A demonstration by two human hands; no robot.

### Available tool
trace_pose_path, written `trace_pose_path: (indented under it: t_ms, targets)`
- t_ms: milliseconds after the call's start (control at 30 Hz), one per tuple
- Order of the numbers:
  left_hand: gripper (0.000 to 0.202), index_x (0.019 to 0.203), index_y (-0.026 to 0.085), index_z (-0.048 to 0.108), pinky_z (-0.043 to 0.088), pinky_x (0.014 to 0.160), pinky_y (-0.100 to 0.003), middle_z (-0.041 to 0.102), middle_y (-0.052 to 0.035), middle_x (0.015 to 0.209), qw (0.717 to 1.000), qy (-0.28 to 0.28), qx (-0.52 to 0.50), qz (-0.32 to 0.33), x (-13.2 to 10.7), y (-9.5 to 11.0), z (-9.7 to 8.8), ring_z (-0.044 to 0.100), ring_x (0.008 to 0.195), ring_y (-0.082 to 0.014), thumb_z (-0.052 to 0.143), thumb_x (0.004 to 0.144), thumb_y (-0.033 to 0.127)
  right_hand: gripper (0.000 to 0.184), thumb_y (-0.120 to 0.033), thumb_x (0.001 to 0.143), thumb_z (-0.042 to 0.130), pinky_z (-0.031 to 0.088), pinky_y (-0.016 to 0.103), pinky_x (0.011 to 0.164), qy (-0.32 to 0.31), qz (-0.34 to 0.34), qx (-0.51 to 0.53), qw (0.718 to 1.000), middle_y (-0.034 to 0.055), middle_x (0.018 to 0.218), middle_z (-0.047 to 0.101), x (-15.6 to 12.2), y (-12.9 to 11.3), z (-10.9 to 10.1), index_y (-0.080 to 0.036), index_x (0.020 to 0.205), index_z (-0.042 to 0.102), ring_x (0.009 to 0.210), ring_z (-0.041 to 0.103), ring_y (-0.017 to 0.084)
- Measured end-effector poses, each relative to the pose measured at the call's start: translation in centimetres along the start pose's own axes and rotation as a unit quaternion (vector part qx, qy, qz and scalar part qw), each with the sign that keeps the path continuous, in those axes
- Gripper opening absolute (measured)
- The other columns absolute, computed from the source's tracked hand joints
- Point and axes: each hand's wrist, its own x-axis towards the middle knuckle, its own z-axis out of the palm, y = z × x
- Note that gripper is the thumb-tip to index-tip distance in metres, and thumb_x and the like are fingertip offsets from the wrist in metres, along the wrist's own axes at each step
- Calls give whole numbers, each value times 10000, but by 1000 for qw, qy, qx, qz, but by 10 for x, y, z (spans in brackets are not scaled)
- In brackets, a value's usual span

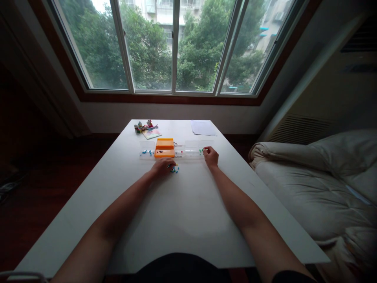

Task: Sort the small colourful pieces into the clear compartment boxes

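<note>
My left hand (pixel 162 166) rests on the white table (pixel 182 212), fingers curled over a small pile of blue and green toy pieces (pixel 174 169). My right hand (pixel 211 156) is closed at the right end of a clear plastic tray (pixel 194 151), pinching a small green piece (pixel 200 150). An orange box (pixel 165 148) with tiny dark parts on it sits between the clear tray sections, just beyond my left hand. A few blue pieces lie in the left clear section (pixel 147 151).
A small built toy model (pixel 144 126) and a colourful booklet (pixel 152 134) lie at the table's far left. White paper sheets (pixel 204 127) lie at the far right. A white padded sofa (pixel 324 177) stands right of the table. A window fills the wall behind.
</note>
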Motion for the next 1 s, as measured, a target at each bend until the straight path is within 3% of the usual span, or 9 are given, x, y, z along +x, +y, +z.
trace_pose_path:
  t_ms: [200, 333, 1000]
  targets:
    - [211, 978, 230, 759, 446, 736, -253, 715, -46, 958, 1000, -19, 12, 6, 0, 3, -2, 639, 851, -174, 572, 884, 204, 268, -415, 826, 579, 496, 317, 762, 29, 36, 47, 998, 58, 811, 728, 7, 12, 2, -197, 912, 709, 760, 658, 226]
    - [211, 970, 236, 754, 451, 762, -261, 701, -41, 926, 999, -31, 12, 14, 0, 5, -2, 635, 878, -185, 585, 852, 192, 291, -427, 841, 554, 500, 309, 716, 13, 40, 66, 997, 48, 754, 722, 5, 10, 3, -194, 936, 700, 718, 665, 225]
    - [181, 935, 223, 748, 444, 744, -264, 692, -42, 904, 999, -51, -10, -4, -1, 14, -5, 612, 832, -178, 593, 847, 254, 259, -421, 869, 540, 505, 291, 714, -56, -23, 57, 997, 13, 710, 690, -10, -5, 7, -220, 922, 694, 684, 668, 201]
